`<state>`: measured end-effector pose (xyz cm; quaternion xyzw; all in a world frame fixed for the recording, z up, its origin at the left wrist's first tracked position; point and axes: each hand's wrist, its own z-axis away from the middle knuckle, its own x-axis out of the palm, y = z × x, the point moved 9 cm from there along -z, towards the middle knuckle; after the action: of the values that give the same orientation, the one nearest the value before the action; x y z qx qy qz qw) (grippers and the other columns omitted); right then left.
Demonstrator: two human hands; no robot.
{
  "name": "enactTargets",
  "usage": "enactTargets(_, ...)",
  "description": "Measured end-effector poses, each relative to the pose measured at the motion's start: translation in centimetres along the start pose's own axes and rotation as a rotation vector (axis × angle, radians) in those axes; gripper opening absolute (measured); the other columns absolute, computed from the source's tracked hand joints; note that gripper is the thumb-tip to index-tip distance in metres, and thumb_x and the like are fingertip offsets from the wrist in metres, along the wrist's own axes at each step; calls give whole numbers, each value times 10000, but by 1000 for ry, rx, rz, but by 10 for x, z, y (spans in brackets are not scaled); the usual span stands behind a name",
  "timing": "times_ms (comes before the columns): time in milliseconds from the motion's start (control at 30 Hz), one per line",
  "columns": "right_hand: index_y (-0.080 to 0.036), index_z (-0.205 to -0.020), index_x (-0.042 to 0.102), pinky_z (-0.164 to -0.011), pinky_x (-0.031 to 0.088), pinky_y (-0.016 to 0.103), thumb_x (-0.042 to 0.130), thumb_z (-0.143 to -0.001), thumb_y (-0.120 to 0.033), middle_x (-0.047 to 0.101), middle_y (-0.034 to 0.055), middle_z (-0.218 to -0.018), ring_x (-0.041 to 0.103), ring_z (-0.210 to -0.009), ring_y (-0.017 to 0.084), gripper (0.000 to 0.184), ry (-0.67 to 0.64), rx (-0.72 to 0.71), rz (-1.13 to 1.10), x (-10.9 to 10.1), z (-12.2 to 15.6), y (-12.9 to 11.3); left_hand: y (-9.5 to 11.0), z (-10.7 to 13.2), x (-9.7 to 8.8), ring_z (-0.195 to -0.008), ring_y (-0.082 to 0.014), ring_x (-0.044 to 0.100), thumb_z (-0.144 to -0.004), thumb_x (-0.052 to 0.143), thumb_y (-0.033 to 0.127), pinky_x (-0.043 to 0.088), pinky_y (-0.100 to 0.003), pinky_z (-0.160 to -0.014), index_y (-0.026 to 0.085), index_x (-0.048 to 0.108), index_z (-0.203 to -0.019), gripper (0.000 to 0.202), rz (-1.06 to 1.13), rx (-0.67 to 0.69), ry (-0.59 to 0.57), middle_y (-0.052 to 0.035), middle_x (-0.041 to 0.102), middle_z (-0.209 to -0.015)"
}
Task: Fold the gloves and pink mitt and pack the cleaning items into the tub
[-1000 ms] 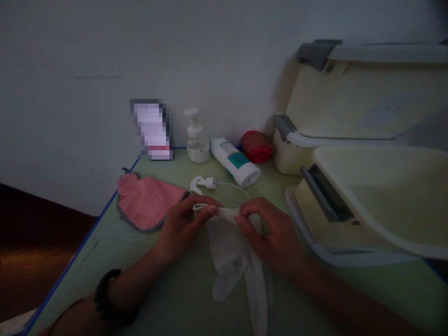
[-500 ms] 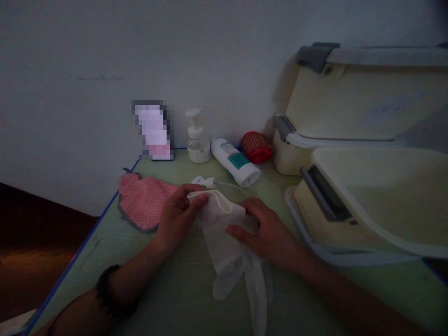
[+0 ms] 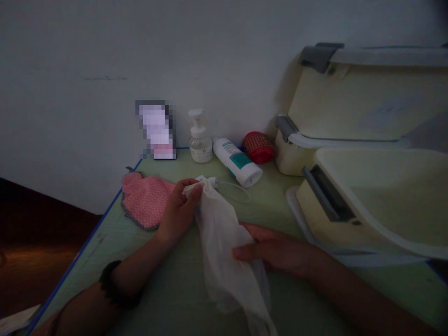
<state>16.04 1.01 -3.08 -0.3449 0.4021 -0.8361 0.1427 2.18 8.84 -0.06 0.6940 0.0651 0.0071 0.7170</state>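
A thin white disposable glove (image 3: 224,242) hangs over the green table (image 3: 175,298). My left hand (image 3: 178,210) pinches the glove's cuff and lifts it near the table's middle. My right hand (image 3: 276,247) lies lower and to the right, its fingers held together and pressed against the glove's side, partly behind it. Just behind the cuff lies a white spray nozzle with a clear tube (image 3: 231,189).
A pink woven cloth (image 3: 147,198) lies left of my left hand. At the back stand a pump bottle (image 3: 199,137), a white bottle on its side (image 3: 238,161) and a red container (image 3: 257,147). Cream plastic bins (image 3: 367,177) fill the right side. The table's blue edge (image 3: 84,252) runs on the left.
My left hand has raised the glove's cuff up and back. My right hand let go of the cuff and slid down along the glove toward me.
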Motion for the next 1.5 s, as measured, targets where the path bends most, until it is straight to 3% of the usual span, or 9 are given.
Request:
enactTargets(267,-221,-1191,400,-637,516,323,494,-823,-194,647,66,-957,636,-739,167,380,608,-540,653,-42,16,-56,1,6,27,-949,-199,622,-679,682,174,528,-339,-789,252,203,-1295,784,96,90,-302,-91,576,-1142)
enactTargets(433,-217,-1204,398,-878,445,428,482,-806,-149,564,96,-1146,556,-1033,211,412,765,-636,969,-39,26,-68,22,12,22,-1201,-235,435,-714,643,149,438,-403,-938,329,158,-1332,807,-72,421,-256,-101,333,-1389)
enactTargets(533,-195,-1239,383,-980,360,449,504,-789,-151,473,111,-1243,439,-1162,226,468,776,-679,1158,-30,27,-68,34,17,16,-1246,-250,348,-726,619,137,388,-433,-973,280,251,-1309,704,-373,592,-125,-110,305,-1381)
enactTargets(633,-173,-1156,476,-981,349,441,515,-790,-162,456,117,-1210,408,-1158,233,368,791,-713,1280,-22,29,-71,50,31,22,-1136,-239,431,-742,583,119,428,-399,-905,197,475,-1109,391,-641,765,-74,-111,448,-1197)
enactTargets(733,-173,-938,559,-864,426,369,494,-800,-143,533,77,-994,503,-977,190,156,732,-706,1303,-14,30,-74,54,50,47,-891,-179,530,-774,517,107,468,-328,-783,177,546,-896,143,-758,881,-313,-60,555,-921)
enactTargets(833,-176,-855,544,-722,443,306,487,-795,-135,554,28,-830,529,-780,147,92,639,-610,1321,-11,29,-74,44,62,66,-822,-173,535,-797,478,142,461,-320,-753,175,567,-855,111,-839,832,-580,-47,585,-833)
enactTargets(1000,-185,-871,541,-685,419,333,523,-816,-318,582,36,-851,530,-793,187,145,400,-376,1512,-7,25,-52,27,63,73,-1092,-235,471,-798,531,320,381,-399,-938,177,546,-1074,311,-891,759,-737,-98,558,-1120)
enactTargets(1300,-178,-997,526,-813,420,391,674,-619,-555,558,55,-989,495,-937,238,553,209,-388,1557,7,24,-40,13,50,64,-1264,-261,324,-855,461,334,286,-467,-1034,184,396,-1283,458,-990,697,-646,-113,389,-1371)
enactTargets(1500,-193,-1100,513,-950,364,405,562,-794,-356,464,79,-1185,404,-1123,232,350,378,-452,1545,0,30,-57,27,33,47,-1199,-240,377,-881,399,241,346,-442,-999,192,460,-1162,292,-925,679,-421,-108,429,-1267)
